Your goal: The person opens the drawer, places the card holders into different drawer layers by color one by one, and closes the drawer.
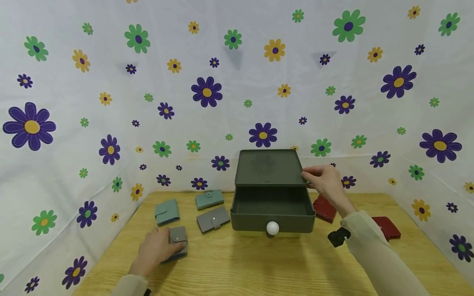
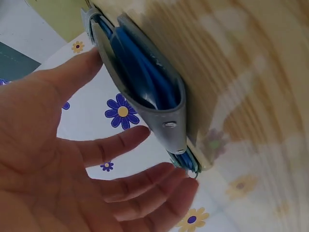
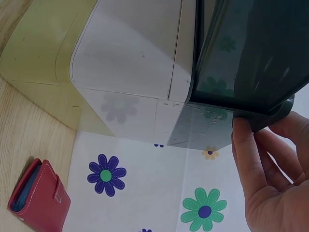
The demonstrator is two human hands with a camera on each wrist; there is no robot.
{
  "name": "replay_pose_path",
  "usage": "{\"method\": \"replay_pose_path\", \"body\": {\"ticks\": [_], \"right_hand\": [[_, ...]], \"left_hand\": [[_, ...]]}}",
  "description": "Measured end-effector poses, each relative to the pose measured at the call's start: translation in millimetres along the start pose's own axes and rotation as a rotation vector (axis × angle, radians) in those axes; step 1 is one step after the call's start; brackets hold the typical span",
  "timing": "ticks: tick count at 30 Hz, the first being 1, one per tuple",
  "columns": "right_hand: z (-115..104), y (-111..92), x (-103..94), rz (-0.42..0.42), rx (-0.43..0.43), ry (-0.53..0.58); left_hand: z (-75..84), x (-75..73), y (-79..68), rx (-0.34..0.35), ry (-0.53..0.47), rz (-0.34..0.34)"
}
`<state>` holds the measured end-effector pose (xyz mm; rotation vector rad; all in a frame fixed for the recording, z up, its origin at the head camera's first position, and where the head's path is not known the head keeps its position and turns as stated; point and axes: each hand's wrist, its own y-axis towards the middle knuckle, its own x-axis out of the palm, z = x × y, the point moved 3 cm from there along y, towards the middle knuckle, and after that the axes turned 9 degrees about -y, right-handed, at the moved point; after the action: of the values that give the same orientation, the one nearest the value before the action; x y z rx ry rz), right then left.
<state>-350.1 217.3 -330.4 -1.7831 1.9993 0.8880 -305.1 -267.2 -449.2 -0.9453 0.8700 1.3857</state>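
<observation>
My left hand (image 1: 157, 248) is at a grey wallet (image 2: 169, 123), which stands upright on the table with blue inner sleeves showing. Its thumb touches the wallet, and the other fingers spread loosely along the side. With my right hand (image 1: 327, 183) I pinch the front right corner of the dark green top (image 3: 260, 118) of a small drawer box (image 1: 270, 166). The dark green drawer (image 1: 248, 222) with a round white knob (image 1: 272, 228) is pulled out, and nothing shows inside it.
A second grey wallet (image 1: 214, 220) and two teal wallets (image 1: 167, 212) (image 1: 209, 199) lie left of the box. Red wallets (image 1: 326, 209) (image 1: 388, 228) lie on the right, one beneath my right forearm. A flower-patterned cloth (image 1: 229, 115) surrounds the wooden table (image 1: 229, 271).
</observation>
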Motion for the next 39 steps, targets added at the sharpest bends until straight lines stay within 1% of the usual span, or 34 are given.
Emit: {"method": "replay_pose_path", "body": {"ticks": [3, 7, 11, 19, 29, 36, 39], "right_hand": [[-0.1, 0.3, -0.4, 0.001, -0.002, -0.005], [-0.3, 0.4, -0.3, 0.0, 0.0, -0.009], [-0.2, 1.0, 0.4, -0.001, -0.005, -0.008], [-0.1, 1.0, 0.8, 0.007, -0.016, -0.007], [-0.9, -0.4, -0.3, 0.004, -0.02, -0.005], [-1.2, -0.7, 0.0, 0.006, -0.011, -0.01], [-1.7, -0.5, 0.2, 0.005, -0.013, -0.01]], "left_hand": [[-2.1, 3.3, -0.2, -0.053, -0.054, -0.022], [-4.0, 8.3, 0.0, -0.083, -0.098, -0.057], [-2.8, 10.2, -0.2, -0.086, -0.1, -0.085], [2.0, 8.0, -1.8, -0.071, -0.084, -0.117], [-2.8, 5.1, 0.8, -0.038, -0.112, -0.091], [-4.5, 1.9, 0.0, 0.008, -0.116, -0.056], [-5.5, 1.2, -0.1, 0.004, -0.127, -0.06]]}}
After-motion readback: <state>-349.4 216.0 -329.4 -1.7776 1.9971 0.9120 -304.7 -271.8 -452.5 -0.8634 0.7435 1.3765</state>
